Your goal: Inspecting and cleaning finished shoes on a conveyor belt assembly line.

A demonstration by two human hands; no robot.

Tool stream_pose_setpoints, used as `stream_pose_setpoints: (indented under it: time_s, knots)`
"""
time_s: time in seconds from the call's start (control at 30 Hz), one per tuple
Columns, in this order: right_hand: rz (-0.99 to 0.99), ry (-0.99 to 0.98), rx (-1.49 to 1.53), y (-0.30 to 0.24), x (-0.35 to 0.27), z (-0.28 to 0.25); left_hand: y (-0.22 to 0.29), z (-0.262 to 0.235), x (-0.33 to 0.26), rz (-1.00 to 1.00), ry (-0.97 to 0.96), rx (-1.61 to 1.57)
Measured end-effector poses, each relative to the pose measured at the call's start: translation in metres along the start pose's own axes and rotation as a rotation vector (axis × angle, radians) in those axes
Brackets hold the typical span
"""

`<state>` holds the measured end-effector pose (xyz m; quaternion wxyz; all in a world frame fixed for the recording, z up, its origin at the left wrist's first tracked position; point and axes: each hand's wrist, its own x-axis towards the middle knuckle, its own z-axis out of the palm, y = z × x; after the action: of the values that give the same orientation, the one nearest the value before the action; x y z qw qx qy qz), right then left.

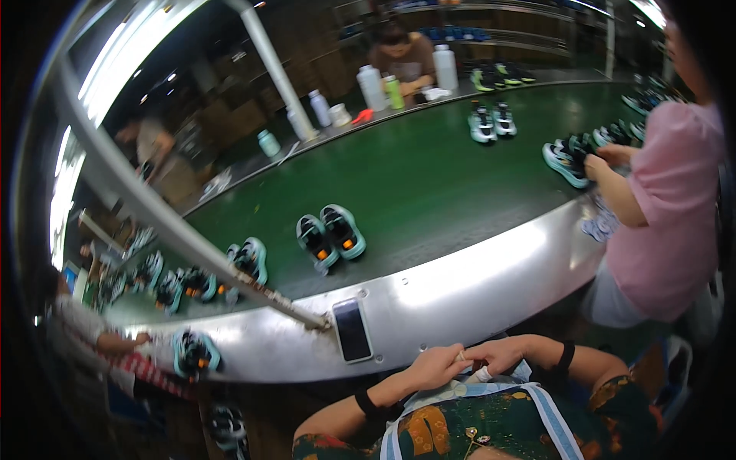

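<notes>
Brushed metal forms the curved rim (460,295) of the surface, and a dark phone (353,330) lies flat on that rim just above the person's lap. Past the rim runs a green belt (429,184), mostly bare between well-spaced pairs of shoes; the nearest teal-and-black pair (331,236) sits just beyond the rim, left of centre, with open green all round it. A slanted metal pole (153,207) crosses from upper left down to the rim beside the phone. The left hand (437,366) and right hand (502,356) meet below the rim over the lap, fingers curled and pressed together around a small white item (481,375); what it is cannot be told. Both wrists wear dark bands. A person in a pink top (675,215) stands at the right, handling shoes on the belt. White bottles (371,87) line the far edge.
</notes>
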<state>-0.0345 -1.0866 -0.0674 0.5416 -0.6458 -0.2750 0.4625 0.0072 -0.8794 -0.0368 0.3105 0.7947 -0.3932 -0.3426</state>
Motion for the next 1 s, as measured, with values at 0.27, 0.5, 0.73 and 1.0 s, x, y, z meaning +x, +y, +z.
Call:
stream_pose_setpoints:
  time_s: [0.27, 0.5, 0.73, 1.0]
  knots:
    - [-0.011, 0.544, -0.271, 0.021, 0.031, -0.001, -0.073, 0.028, 0.005, 0.014, 0.441, 0.335]
    - [-0.037, 1.161, -0.998, 0.068, 0.011, -0.018, -0.088, 0.055, -0.005, -0.041, 0.539, 0.623]
    - [-0.1, 1.297, -1.116, 0.083, 0.015, -0.025, -0.086, 0.044, 0.007, -0.066, 0.565, 0.744]
    - [-0.032, 1.312, -1.016, 0.082, 0.015, -0.022, -0.083, 0.043, 0.008, 0.011, 0.603, 0.688]
